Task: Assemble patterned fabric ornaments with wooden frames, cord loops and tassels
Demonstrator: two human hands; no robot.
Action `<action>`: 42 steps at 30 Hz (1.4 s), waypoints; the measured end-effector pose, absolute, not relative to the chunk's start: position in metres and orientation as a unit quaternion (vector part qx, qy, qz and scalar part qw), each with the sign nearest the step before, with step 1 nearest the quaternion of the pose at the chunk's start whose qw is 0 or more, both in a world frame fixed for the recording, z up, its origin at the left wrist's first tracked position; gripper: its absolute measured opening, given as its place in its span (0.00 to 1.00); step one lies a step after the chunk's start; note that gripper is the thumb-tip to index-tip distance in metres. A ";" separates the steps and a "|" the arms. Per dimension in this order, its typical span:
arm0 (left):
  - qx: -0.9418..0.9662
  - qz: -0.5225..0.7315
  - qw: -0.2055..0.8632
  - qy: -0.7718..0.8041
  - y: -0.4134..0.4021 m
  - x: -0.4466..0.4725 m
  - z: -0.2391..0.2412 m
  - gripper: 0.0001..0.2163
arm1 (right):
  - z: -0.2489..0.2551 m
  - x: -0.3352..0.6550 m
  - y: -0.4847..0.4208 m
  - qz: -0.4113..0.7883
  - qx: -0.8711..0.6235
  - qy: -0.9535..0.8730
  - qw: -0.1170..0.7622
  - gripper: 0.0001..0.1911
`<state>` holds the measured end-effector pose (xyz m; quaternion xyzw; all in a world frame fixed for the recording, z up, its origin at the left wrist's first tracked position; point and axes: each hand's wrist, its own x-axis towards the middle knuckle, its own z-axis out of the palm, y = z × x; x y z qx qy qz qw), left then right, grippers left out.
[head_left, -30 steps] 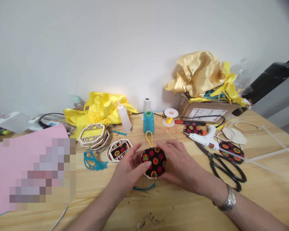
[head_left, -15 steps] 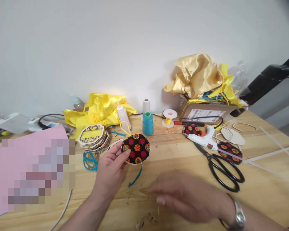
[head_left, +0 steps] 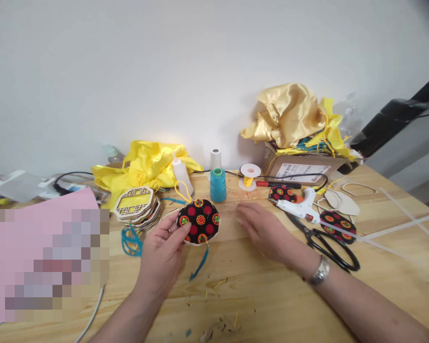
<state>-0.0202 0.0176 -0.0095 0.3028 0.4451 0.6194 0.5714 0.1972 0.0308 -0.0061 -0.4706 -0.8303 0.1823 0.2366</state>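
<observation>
My left hand (head_left: 166,243) is closed on the edge of a flat, rounded pendant (head_left: 201,224), thumb on top. Black fabric with red and orange flower motifs covers its face. A yellow cord loop rises from its top, and a teal tail (head_left: 200,266) hangs below. My right hand (head_left: 262,231) hovers low at or just above the wood to the pendant's right, holding nothing that I can see. Its fingers are stretched out, slightly blurred. Beyond it stands a teal thread cone (head_left: 218,186). Thread scraps (head_left: 219,284) lie on the table nearer me.
Black-handled scissors (head_left: 334,250), a white glue gun (head_left: 302,206) and patterned pieces (head_left: 338,226) lie on the right. Stacked lattice frames (head_left: 136,205) sit left, beside yellow satin (head_left: 143,159). A fabric-filled carton (head_left: 302,170) stands behind. Pink sheet (head_left: 71,205) covers the left side.
My right hand has moved away from me, from the near part of the table to beside the pendant. My left hand keeps the pendant in nearly the same place.
</observation>
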 end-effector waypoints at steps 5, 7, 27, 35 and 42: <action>0.300 0.620 0.572 0.445 0.018 -0.018 -0.010 0.14 | -0.020 0.197 0.032 0.067 -0.566 -0.800 0.188 0.21; 0.301 0.621 0.574 0.441 0.018 -0.018 -0.010 0.14 | -0.011 0.191 0.014 0.110 -0.523 -0.825 0.181 0.17; 0.321 0.611 0.552 0.467 0.018 -0.016 -0.014 0.16 | 0.024 0.169 -0.041 0.478 -0.264 -0.813 0.204 0.19; 0.347 0.538 0.602 0.477 0.012 -0.005 0.004 0.15 | 0.041 0.189 0.017 0.405 -0.495 -0.646 0.417 0.13; 0.399 0.481 0.624 0.469 0.016 0.008 0.006 0.12 | 0.015 0.173 0.045 0.586 -0.478 -0.544 0.364 0.17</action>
